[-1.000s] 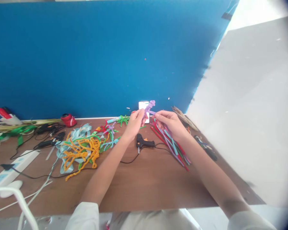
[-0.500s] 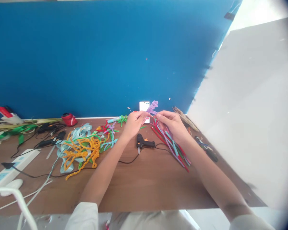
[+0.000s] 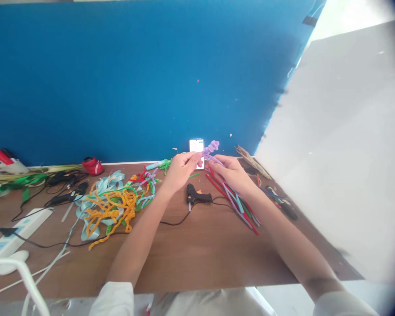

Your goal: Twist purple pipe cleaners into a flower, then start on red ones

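Head view: a purple pipe cleaner (image 3: 211, 150) is pinched between both hands above the table (image 3: 197, 250).
Its curled end is raised above the left hand (image 3: 181, 169) and right hand (image 3: 232, 172), near the phone (image 3: 196, 146).

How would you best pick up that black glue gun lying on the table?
Probably take the black glue gun by its thick body, coming down from above on the near side. It lies flat on the table, with bare wood in front, while the left hand and right hand pinch the purple twist just behind it.
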A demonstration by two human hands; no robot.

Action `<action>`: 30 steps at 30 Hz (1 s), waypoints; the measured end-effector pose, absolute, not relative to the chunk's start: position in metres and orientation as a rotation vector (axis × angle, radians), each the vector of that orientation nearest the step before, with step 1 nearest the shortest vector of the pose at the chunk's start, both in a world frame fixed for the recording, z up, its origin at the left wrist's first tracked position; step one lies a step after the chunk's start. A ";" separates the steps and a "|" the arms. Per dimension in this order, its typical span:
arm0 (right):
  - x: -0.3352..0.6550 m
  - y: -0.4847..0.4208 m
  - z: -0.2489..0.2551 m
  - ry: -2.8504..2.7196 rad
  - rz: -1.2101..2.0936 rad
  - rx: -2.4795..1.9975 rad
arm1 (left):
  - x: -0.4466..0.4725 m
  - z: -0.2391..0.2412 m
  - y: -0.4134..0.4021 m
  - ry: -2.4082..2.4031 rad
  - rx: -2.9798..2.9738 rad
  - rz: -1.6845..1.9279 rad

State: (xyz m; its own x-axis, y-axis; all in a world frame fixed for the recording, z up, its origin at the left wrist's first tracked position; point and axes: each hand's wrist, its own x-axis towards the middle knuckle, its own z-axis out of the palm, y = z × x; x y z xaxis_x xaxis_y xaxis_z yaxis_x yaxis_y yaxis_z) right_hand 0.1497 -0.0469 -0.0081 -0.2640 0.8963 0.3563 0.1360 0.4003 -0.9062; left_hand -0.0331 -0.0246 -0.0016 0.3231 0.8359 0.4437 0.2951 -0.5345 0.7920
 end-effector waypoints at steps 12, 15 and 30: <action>0.152 -0.048 -0.008 -1.811 0.748 -0.871 | -0.028 0.005 -0.039 1.085 2.264 1.107; 0.154 -0.052 -0.004 -1.709 1.064 -0.770 | -0.029 0.003 -0.037 0.880 2.045 1.042; 0.150 -0.050 -0.011 -1.844 0.817 -0.935 | -0.031 0.004 -0.040 1.197 2.460 1.016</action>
